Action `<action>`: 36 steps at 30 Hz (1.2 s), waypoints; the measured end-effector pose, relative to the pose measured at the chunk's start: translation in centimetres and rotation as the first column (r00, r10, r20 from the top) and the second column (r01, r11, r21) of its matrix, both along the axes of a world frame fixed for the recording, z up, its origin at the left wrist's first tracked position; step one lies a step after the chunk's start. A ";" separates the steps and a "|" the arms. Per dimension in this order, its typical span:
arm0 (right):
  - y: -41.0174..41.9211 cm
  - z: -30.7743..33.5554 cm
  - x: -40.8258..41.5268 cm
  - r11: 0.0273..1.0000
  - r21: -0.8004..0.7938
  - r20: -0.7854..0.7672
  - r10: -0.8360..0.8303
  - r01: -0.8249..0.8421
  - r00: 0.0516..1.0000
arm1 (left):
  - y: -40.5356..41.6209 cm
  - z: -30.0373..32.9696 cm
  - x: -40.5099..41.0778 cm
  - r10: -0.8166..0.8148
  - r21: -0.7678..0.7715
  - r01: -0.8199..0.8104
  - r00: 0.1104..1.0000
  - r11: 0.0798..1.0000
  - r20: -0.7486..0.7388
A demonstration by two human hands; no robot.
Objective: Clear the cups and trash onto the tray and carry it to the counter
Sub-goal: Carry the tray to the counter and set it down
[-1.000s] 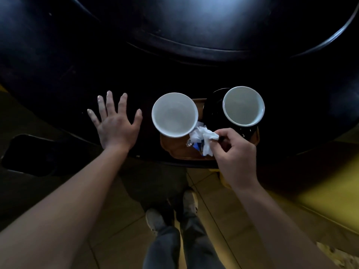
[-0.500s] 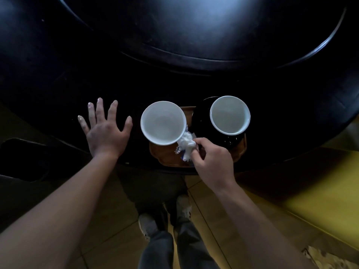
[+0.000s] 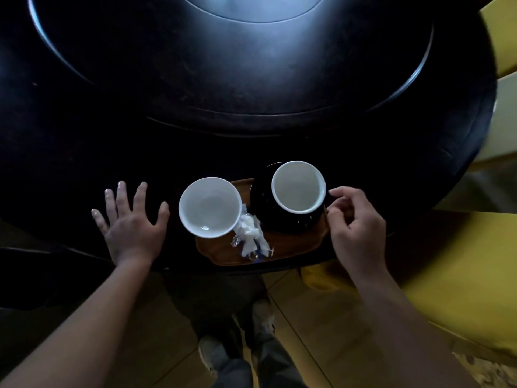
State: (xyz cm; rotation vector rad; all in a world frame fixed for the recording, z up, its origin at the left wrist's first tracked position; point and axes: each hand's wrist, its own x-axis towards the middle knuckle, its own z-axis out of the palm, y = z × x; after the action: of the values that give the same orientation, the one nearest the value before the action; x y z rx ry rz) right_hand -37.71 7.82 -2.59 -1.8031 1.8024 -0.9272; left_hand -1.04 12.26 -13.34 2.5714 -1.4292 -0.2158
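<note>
A brown wooden tray (image 3: 291, 243) lies at the near edge of the dark round table (image 3: 140, 113). Two empty cups with white insides stand on it, the left cup (image 3: 209, 207) and the right cup (image 3: 298, 186), which sits on a black saucer (image 3: 263, 197). A crumpled white napkin with small wrappers (image 3: 251, 238) rests on the tray between them. My left hand (image 3: 131, 225) lies flat on the table left of the tray, fingers spread. My right hand (image 3: 355, 228) hovers at the tray's right end beside the right cup, fingers curled and apart, holding nothing.
A raised round centre section (image 3: 237, 51) fills the middle of the table. Yellow seats (image 3: 458, 275) stand to the right. My feet (image 3: 212, 354) are on a tiled floor under the table edge. A dark chair (image 3: 16, 275) is at the left.
My right hand let go of the napkin on the tray and moved right to the tray's end by the right cup. My left hand stayed flat on the table.
</note>
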 end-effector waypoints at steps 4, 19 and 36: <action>-1.3 -2.3 -1.8 0.986 0.165 -0.221 0.031 0.006 0.975 | 0.0 0.3 0.1 -0.006 0.045 0.008 1.000 0.999 -0.029; -3.5 -4.3 -2.4 0.851 0.517 -0.235 0.249 -0.096 0.939 | 2.4 6.1 -6.5 0.073 -0.089 -0.213 0.651 0.973 -0.756; -3.8 -4.1 -3.7 0.787 0.601 0.002 0.170 -0.137 0.986 | 4.4 6.4 -10.1 0.063 -0.073 -0.172 0.674 0.982 -0.736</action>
State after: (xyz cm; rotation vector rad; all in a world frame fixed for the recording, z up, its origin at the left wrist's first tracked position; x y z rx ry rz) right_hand -41.42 4.04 -6.69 -1.5260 1.6869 -0.1916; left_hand -11.14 16.68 -6.95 2.0447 -0.9119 -0.9703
